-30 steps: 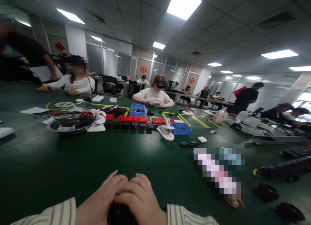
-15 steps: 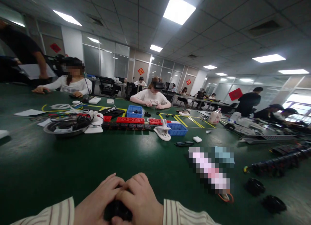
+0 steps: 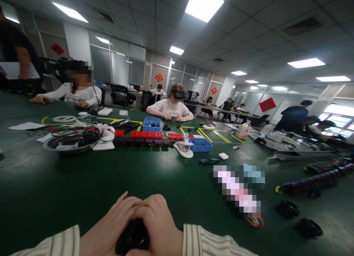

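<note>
At the bottom centre, my left hand (image 3: 112,223) and my right hand (image 3: 159,223) are wrapped around a glossy black rounded object (image 3: 135,235). Their fingers meet above it, and its lower part runs out of the frame. I cannot tell its exact kind. Both hands are close to the green tabletop (image 3: 69,189). To the right, two black round pieces (image 3: 287,209) of similar look lie on the table, apart from my hands.
A pixelated pink-and-white item (image 3: 235,191) lies right of my hands. Beyond are a metal bowl (image 3: 49,147) of cables, a red-and-black strip of sockets (image 3: 146,134), blue bins (image 3: 200,145), a white clip (image 3: 184,147) and a long black strip (image 3: 318,180). Co-workers (image 3: 170,108) sit across.
My hands still hold the black object, their fingers shifted slightly around it so that more of it shows. The view has turned a little. A standing person at far left has moved left.
</note>
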A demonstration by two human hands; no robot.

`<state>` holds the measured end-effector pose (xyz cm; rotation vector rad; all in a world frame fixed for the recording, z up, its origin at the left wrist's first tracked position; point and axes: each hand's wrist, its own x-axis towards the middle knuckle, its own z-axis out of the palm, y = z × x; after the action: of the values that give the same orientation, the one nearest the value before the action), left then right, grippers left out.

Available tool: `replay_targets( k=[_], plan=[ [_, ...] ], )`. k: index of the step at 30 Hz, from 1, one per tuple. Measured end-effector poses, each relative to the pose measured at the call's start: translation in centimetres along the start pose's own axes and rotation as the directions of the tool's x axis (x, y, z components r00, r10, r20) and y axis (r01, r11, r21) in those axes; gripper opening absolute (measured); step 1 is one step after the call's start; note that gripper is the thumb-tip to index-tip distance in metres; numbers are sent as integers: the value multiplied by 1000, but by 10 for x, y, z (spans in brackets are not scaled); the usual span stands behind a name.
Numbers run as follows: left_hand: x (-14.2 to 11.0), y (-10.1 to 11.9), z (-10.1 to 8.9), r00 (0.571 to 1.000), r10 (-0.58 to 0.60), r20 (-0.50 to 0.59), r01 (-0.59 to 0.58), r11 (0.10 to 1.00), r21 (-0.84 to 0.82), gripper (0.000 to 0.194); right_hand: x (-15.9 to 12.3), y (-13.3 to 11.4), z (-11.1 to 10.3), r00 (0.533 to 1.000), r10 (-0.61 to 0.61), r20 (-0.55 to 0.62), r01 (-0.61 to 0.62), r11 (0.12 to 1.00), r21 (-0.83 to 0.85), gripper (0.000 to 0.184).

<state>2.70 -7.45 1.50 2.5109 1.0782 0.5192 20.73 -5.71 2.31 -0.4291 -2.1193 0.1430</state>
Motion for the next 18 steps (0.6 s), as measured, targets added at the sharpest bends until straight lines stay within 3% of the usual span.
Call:
replay_targets(
  k=[4, 6, 9, 14, 16, 18],
  plan=[
    [-1, 6, 6, 988, -42, -146, 49, 998, 41, 74, 2, -2, -3, 969, 246, 30, -244, 968, -53, 72],
    [0, 8, 6, 988, -54, -146, 62, 997, 55, 67, 1, -2, -2, 962, 266, 62, -260, 962, -86, 74],
    [3, 11, 2, 993, -46, -111, 51, 997, 49, 46, -4, -2, 1, 968, 205, 144, -186, 973, -133, 69],
    [10, 17, -7, 998, -29, 57, 33, 996, -82, 33, -10, 2, 7, 973, 40, 228, -10, 992, -128, 31],
    [12, 20, -9, 996, -55, 70, 65, 988, -141, 28, -11, 6, 9, 957, -65, 283, 94, 991, -91, 20],
    [13, 21, -10, 993, -75, 93, 89, 984, -154, 26, -12, 10, 11, 913, -154, 379, 183, 982, -41, 14]
  ],
)
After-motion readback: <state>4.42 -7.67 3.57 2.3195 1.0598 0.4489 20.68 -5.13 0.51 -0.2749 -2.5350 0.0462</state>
